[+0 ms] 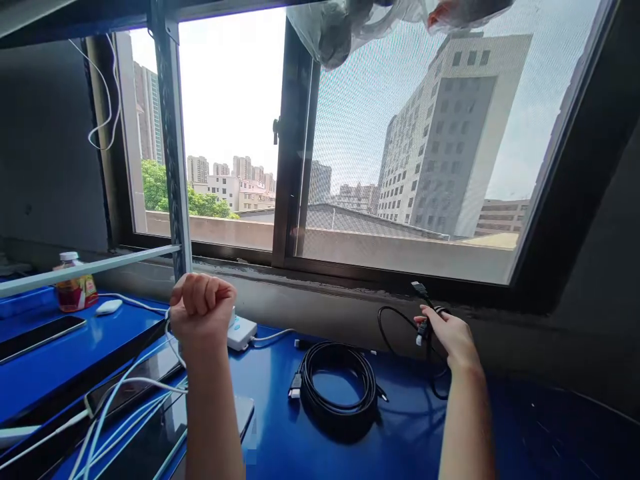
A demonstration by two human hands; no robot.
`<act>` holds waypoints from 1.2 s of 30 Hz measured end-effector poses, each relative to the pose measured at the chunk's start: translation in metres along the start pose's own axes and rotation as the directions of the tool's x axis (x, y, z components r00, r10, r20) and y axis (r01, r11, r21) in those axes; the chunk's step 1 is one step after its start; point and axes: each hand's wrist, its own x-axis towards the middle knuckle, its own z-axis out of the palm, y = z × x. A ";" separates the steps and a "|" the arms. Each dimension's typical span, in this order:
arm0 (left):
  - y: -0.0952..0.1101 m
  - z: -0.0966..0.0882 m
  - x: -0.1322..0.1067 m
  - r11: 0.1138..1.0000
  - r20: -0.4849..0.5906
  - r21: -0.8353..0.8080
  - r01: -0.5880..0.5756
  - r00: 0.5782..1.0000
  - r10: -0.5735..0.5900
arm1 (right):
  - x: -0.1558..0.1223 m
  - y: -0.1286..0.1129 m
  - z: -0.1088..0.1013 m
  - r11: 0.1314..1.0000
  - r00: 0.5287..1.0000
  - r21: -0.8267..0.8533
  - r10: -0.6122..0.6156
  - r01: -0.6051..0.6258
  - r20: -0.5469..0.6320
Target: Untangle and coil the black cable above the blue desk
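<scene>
My left hand [203,300] is raised in a closed fist in front of the metal shelf post [173,147]; nothing shows sticking out of it. White cables run behind its wrist. Over on the right, my right hand [447,330] grips a bundled black cable [429,327] just above the table, near the wall under the window. Two of its plugs poke out past my fingers, and a loop hangs to the left. Between my hands a coiled black cable [340,403] lies on the blue table [273,427], its HDMI-like plug [295,387] at the coil's left side.
A white power strip [242,332] stands behind my left wrist. Tangled white cables [120,390] cross dark flat devices at lower left. Farther left are a phone [43,338], a white case [109,307] and a drink bottle [75,283]. A plastic bag [345,30] hangs overhead by the window.
</scene>
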 end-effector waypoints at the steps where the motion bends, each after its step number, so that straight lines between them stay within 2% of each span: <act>1: 0.000 -0.002 0.001 1.000 0.032 -0.001 -0.005 0.999 0.005 | -0.001 -0.006 -0.004 0.999 1.000 0.034 0.005 -0.004 -0.017; 5: -0.010 -0.004 0.001 1.000 0.042 0.009 0.019 0.999 -0.019 | -0.016 -0.038 -0.023 0.984 0.996 0.180 0.013 0.002 -0.084; 6: -0.014 -0.004 0.000 0.998 0.047 0.041 0.045 0.998 -0.047 | -0.022 -0.048 -0.027 0.960 0.992 0.279 0.035 0.001 -0.125; 9: -0.029 -0.004 -0.003 0.949 0.116 0.269 0.165 0.973 -0.202 | -0.040 -0.074 -0.035 0.900 0.983 0.436 0.065 0.017 -0.173; 11: -0.040 -0.005 -0.004 0.841 0.146 0.493 0.221 0.932 -0.331 | -0.050 -0.088 -0.037 0.891 0.983 0.452 0.043 0.044 -0.180; 14: -0.054 -0.003 -0.011 0.592 0.158 0.787 0.176 0.870 -0.468 | -0.061 -0.102 -0.037 0.893 0.979 0.445 0.030 0.064 -0.201; 17: -0.066 0.003 -0.024 0.237 0.066 0.967 0.089 0.814 -0.576 | -0.073 -0.111 -0.037 0.901 0.979 0.428 0.024 0.067 -0.203; 19: -0.074 0.007 -0.036 -0.062 -0.074 0.997 0.045 0.772 -0.631 | -0.081 -0.116 -0.039 0.902 0.977 0.417 -0.025 0.113 -0.211; 21: -0.082 0.011 -0.047 -0.308 -0.210 0.951 -0.004 0.725 -0.656 | -0.088 -0.121 -0.039 0.903 0.976 0.400 -0.076 0.155 -0.206; 23: -0.090 0.015 -0.057 -0.423 -0.267 0.904 -0.055 0.700 -0.662 | -0.093 -0.125 -0.038 0.907 0.980 0.387 -0.110 0.168 -0.167; 25: -0.096 0.017 -0.063 -0.415 -0.230 0.905 -0.096 0.710 -0.666 | -0.095 -0.129 -0.035 0.908 0.986 0.385 -0.140 0.163 -0.087; 29: -0.101 0.017 -0.066 -0.227 -0.063 0.967 -0.112 0.763 -0.643 | -0.094 -0.133 -0.025 0.932 0.980 0.329 -0.187 0.154 0.069; 33: -0.097 0.012 -0.058 -0.018 0.038 0.998 -0.064 0.771 -0.635 | -0.090 -0.130 -0.018 0.951 0.982 0.257 -0.186 0.170 0.039; 36: -0.090 0.011 -0.048 0.069 0.048 0.998 -0.010 0.819 -0.572 | -0.089 -0.129 -0.014 0.943 0.985 0.296 -0.170 0.154 0.028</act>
